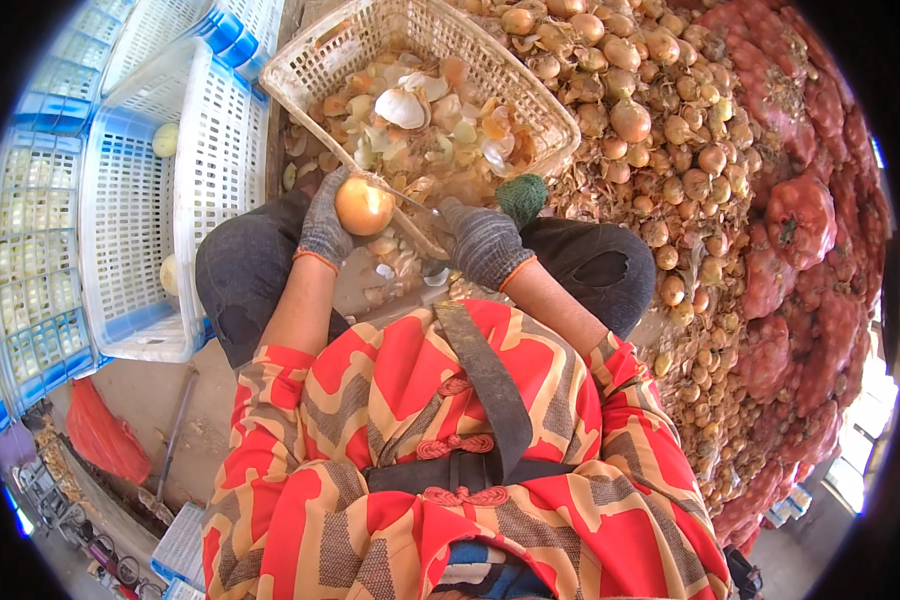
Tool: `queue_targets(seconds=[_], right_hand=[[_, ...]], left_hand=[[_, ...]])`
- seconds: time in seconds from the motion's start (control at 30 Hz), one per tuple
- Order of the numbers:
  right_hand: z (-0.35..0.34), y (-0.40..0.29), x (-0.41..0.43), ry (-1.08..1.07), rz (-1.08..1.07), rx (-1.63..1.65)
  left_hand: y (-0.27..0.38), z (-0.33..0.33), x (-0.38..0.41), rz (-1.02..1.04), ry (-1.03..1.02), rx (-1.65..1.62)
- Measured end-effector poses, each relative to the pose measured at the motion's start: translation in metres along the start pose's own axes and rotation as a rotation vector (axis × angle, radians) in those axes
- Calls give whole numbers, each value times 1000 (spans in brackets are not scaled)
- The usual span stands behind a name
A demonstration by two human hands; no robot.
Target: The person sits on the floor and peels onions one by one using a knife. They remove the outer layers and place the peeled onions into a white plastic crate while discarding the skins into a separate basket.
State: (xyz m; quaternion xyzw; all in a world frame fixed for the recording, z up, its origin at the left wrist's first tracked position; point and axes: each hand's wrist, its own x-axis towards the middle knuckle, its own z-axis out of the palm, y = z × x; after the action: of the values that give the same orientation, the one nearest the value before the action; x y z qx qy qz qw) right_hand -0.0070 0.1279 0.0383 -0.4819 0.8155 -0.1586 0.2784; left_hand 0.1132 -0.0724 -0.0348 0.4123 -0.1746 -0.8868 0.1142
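Observation:
My left hand (325,217), in a grey knitted glove with an orange cuff, holds a shiny yellow-brown onion (364,205) at the near edge of a dirty white plastic crate. My right hand (481,241), gloved alike, grips a knife whose thin blade (405,199) points left toward the onion; its handle is hidden in the fist. The tilted crate (562,142) holds loose onion skins (450,124) and a pale white peeled piece (400,108). A dark green knitted item (521,199) lies beside my right hand, over my knee.
On the right, a heap of unpeeled onions (630,120) reaches red mesh sacks (801,221). At left, a white crate (131,225) holds a few pale onions (166,140), with filled blue-and-white crates (41,262) beyond. A red bag (101,435) and a long rod (176,431) lie on the floor.

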Motion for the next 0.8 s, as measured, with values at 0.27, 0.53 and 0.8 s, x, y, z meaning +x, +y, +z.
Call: queue_targets(seconds=[0.27,0.53,0.8], right_hand=[[1,0,7,-44,14,-152],[9,7,9,-99,65,-118],[12,0,-18,-107,32,71]], left_hand=[[0,0,1,50,18,8],[-7,4,-7,223,43,306],[-47,28,-40,775,368,957]])
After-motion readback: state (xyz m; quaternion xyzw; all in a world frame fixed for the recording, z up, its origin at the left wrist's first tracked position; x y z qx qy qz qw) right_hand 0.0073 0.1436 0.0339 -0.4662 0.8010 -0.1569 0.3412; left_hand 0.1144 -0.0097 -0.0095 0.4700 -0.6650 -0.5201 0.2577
